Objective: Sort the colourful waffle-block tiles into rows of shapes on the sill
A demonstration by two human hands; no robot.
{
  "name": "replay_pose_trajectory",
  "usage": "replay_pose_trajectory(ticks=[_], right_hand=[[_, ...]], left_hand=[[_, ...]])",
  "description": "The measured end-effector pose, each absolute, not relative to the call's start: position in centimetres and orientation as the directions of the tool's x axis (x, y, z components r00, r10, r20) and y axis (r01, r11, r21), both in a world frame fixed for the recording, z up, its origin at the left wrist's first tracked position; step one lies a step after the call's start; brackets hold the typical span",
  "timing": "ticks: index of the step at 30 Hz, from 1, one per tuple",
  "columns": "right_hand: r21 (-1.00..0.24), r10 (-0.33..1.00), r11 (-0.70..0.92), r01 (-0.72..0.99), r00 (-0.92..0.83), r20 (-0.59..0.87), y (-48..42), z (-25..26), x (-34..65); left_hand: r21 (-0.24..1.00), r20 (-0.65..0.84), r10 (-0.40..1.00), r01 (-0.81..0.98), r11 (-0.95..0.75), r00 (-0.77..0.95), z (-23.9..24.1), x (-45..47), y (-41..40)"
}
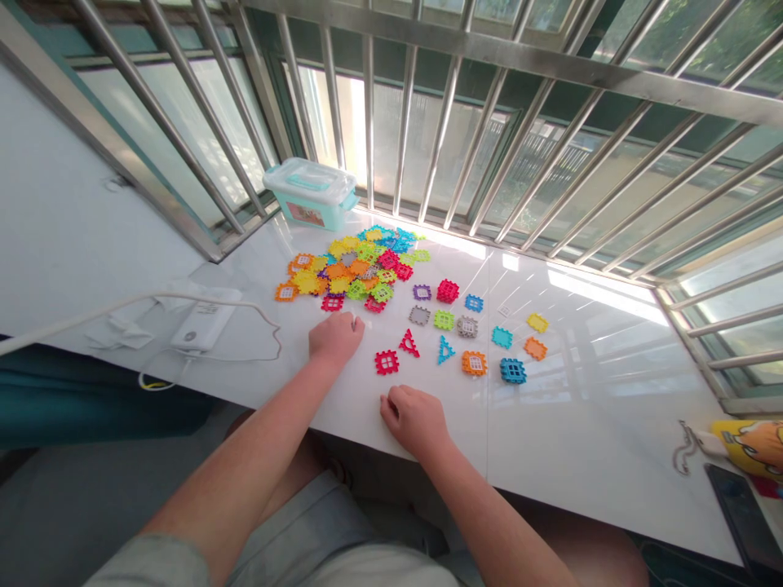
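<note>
My left hand [336, 337] is closed on the table at the near edge of a pile of colourful plastic interlocking building tiles [339, 285]. Its fingertips are turned away, so what they hold, if anything, is hidden. Closest to it lie a red window tile [332, 303] and another red tile [375, 304]. My right hand [417, 417] rests curled near the table's front edge, with nothing visible in it. Just beyond it are a red square tile [387, 362], a red triangular piece [409, 343] and a blue triangular piece [446, 350].
Sorted tiles, some stacked like the dark blue stack [512, 371] and orange stack [474, 363], spread rightward. A lidded turquoise box [311, 196] stands behind the pile. A white power strip [205, 319] with cables lies left, a phone [743, 514] far right. Metal bars [449, 134] line the back.
</note>
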State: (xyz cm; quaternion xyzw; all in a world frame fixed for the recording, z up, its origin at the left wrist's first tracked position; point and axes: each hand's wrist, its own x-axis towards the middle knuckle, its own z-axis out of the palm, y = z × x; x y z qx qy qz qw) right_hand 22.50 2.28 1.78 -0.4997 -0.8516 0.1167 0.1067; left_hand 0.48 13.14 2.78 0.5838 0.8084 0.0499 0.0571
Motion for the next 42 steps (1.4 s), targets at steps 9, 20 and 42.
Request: replay_pose_trajectory(ticks=[9,20,42], right_hand=[[-0.315,0.878,0.47,0.825,-0.472,0.074,2.25,1.71,22.46],[-0.316,0.88,0.468,0.825,-0.469,0.078,2.19,1.6,22.47],[-0.301,0.873,0.483,0.822,-0.479,0.093,2.21,1.45,22.5]], left_hand=[[0.153,0.003,0.953,0.942,0.3,-0.304,2.37,0.3,13.17],[0.157,0.025,0.953,0.943,0.293,-0.301,2.18,0.27,13.22],[0.173,0.045,0.952,0.941,0.291,-0.302,2.01,0.21,13.21]])
